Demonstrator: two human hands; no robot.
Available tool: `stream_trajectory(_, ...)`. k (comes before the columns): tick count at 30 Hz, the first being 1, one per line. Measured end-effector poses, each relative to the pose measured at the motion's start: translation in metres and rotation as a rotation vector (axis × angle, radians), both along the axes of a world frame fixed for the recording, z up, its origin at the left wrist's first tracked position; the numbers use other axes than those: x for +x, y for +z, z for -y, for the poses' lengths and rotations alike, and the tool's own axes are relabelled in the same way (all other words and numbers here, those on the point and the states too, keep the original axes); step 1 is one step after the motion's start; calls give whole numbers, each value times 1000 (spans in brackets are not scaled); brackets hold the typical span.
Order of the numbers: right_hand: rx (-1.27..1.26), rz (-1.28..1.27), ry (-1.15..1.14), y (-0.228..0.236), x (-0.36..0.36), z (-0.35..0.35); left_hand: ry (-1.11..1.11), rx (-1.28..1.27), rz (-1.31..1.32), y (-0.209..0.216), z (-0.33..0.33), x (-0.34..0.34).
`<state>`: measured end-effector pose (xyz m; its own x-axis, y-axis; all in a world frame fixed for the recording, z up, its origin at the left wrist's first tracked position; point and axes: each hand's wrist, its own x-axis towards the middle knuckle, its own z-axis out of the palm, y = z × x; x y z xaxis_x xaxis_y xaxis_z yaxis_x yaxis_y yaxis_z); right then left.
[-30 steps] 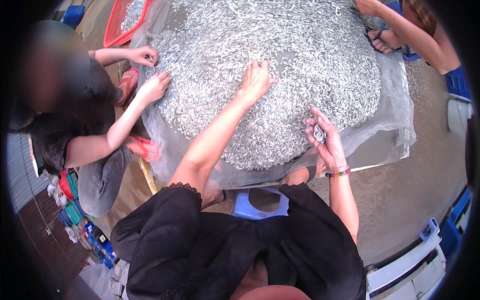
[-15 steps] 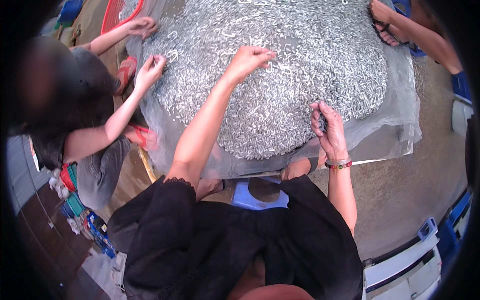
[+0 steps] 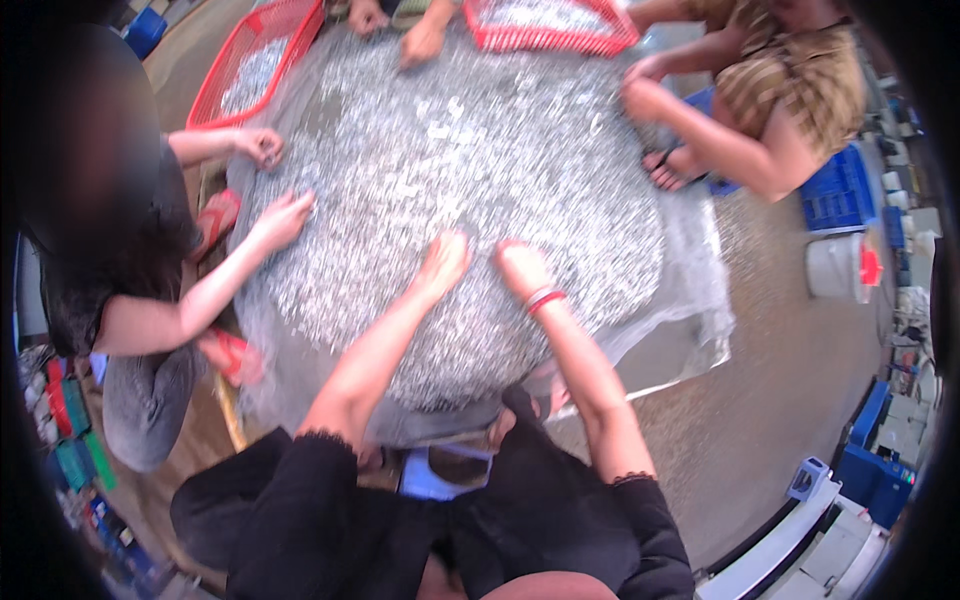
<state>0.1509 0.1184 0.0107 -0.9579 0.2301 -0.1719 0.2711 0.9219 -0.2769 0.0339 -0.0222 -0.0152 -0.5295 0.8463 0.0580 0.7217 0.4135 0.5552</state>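
A broad, thin heap of small silvery pieces (image 3: 400,180), which look like tiny fish, lies over a sheer mesh sheet (image 3: 690,300). My left hand (image 3: 447,262) reaches onto the middle of the heap, fingers down among the pieces. Close beside it on the right, my right hand (image 3: 522,270), with a red and a pale bracelet at the wrist, is also low over the heap. A narrow gap parts the two hands. Motion blurs both sets of fingers, so their grip and anything in them cannot be made out.
Red plastic baskets holding silvery pieces stand at the far left (image 3: 205,110) and far edge (image 3: 560,42). Other people sit around the heap, hands over it. A blue stool (image 3: 430,478) is below me; a white bucket (image 3: 836,268) and blue crate (image 3: 838,195) stand at right.
My right hand has gone from the heap's near right edge to its middle, beside my left hand. The view has shifted, bringing more of the far side and another basket into sight.
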Motion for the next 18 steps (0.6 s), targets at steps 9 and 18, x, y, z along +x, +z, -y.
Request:
stream_trajectory(9, -534, -420, -462, 40, 27, 12, 107, -1, 205, 46, 31, -25)
stream_trajectory(18, -1657, -599, -1132, 45, 88, 30, -175, 99, 271, 143, -31, 39)
